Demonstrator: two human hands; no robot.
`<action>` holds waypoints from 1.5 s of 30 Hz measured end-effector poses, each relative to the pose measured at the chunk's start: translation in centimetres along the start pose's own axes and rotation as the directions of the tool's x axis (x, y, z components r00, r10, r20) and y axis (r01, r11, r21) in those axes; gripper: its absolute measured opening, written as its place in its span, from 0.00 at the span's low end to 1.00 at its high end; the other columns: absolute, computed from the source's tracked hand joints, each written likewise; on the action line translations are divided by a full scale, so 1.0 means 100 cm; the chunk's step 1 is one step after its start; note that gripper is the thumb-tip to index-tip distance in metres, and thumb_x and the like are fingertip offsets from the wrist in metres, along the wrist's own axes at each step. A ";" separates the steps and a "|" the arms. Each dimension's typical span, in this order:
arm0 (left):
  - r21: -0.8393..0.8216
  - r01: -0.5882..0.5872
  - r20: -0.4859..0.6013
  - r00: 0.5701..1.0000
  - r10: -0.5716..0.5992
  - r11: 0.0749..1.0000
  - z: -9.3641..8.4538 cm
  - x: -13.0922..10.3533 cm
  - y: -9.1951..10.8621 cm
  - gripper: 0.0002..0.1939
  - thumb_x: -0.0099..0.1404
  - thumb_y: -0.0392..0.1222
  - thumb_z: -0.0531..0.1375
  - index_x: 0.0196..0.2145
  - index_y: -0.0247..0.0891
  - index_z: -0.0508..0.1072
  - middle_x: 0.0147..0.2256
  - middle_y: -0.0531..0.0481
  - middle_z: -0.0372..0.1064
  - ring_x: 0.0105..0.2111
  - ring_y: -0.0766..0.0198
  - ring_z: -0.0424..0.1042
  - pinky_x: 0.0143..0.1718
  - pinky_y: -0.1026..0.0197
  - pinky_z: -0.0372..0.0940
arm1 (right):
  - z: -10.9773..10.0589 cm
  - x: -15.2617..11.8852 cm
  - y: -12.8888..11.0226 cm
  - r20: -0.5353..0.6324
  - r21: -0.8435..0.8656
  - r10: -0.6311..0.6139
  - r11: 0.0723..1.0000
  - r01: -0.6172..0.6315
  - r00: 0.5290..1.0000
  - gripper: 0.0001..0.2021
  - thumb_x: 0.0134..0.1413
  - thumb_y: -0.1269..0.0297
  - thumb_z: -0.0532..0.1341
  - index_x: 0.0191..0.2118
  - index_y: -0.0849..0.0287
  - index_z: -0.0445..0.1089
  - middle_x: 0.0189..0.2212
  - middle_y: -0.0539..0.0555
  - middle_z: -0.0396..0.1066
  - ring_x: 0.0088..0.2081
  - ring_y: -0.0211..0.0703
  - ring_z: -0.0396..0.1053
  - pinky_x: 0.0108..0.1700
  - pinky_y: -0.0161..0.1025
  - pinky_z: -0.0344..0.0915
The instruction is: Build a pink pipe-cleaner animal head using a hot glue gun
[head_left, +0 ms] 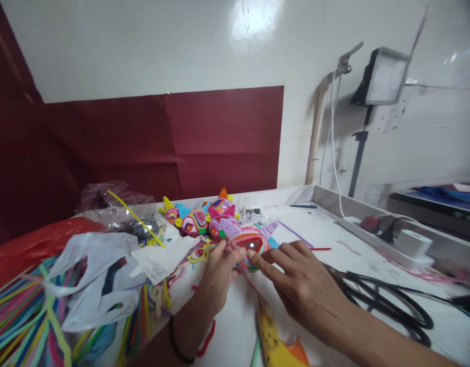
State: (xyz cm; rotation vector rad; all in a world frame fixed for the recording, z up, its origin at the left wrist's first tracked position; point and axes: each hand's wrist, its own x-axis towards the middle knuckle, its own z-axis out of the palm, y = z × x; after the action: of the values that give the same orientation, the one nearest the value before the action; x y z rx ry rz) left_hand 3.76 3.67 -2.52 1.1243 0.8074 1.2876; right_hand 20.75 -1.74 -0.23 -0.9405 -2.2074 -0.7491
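A colourful pipe-cleaner figure (242,235) with pink, orange and lilac coils and a shiny dark-red oval piece (252,245) is between my hands. My left hand (215,275) grips its left side, the thumb lying by the red piece. My right hand (301,288) has its index fingertip against the lower front, while its other fingers bend along the right side, partly hidden. Just below, a yellow glue gun (273,336) with an orange trigger lies with its tip toward the figure. Several similar pipe-cleaner figures (194,222) sit behind it.
Bundled coloured pipe cleaners (24,316), a white plastic bag (95,270) and a red bag (47,237) crowd the left. Black-handled scissors (395,306) lie at right, near a power strip (391,250) with a white charger. A lamp (385,76) stands behind.
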 end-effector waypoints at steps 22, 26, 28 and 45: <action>-0.049 -0.006 0.078 0.997 0.009 0.999 0.003 0.000 0.010 0.10 0.54 0.42 0.64 0.35 0.41 0.70 0.32 0.54 0.69 0.32 0.63 0.70 0.32 0.64 0.66 | -0.009 0.012 0.005 0.089 -0.034 -0.058 0.998 0.061 0.994 0.18 0.59 0.76 0.55 0.54 0.60 0.67 0.32 0.54 0.72 0.32 0.46 0.63 0.36 0.46 0.52; -0.001 -0.013 0.035 0.999 0.013 1.000 0.004 0.003 0.012 0.10 0.53 0.41 0.64 0.33 0.40 0.70 0.26 0.55 0.67 0.28 0.65 0.69 0.28 0.66 0.65 | -0.024 0.008 0.008 0.150 0.122 0.007 0.992 -0.026 0.989 0.19 0.61 0.73 0.53 0.57 0.60 0.65 0.39 0.58 0.73 0.39 0.49 0.67 0.39 0.48 0.57; -0.006 0.017 0.027 0.999 -0.017 1.000 0.003 0.005 0.012 0.11 0.51 0.41 0.65 0.32 0.39 0.69 0.28 0.54 0.69 0.30 0.64 0.70 0.31 0.65 0.66 | -0.038 0.000 0.010 0.219 0.288 0.085 0.946 -0.147 0.972 0.18 0.61 0.72 0.54 0.56 0.61 0.65 0.43 0.59 0.72 0.43 0.49 0.68 0.43 0.47 0.61; 0.044 0.063 -0.094 0.994 -0.058 0.997 0.000 0.013 0.007 0.12 0.47 0.41 0.66 0.31 0.38 0.70 0.28 0.55 0.71 0.28 0.65 0.70 0.29 0.64 0.67 | -0.029 -0.077 -0.018 0.642 0.359 -0.002 0.885 -0.298 0.767 0.16 0.50 0.73 0.61 0.47 0.60 0.72 0.40 0.59 0.74 0.38 0.47 0.73 0.42 0.40 0.73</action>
State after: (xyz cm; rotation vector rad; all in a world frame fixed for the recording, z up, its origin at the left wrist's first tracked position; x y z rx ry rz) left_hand 3.77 4.90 -1.66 1.0756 0.9380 1.2831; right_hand 24.59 -8.09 -4.33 -1.2256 -2.6469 0.2161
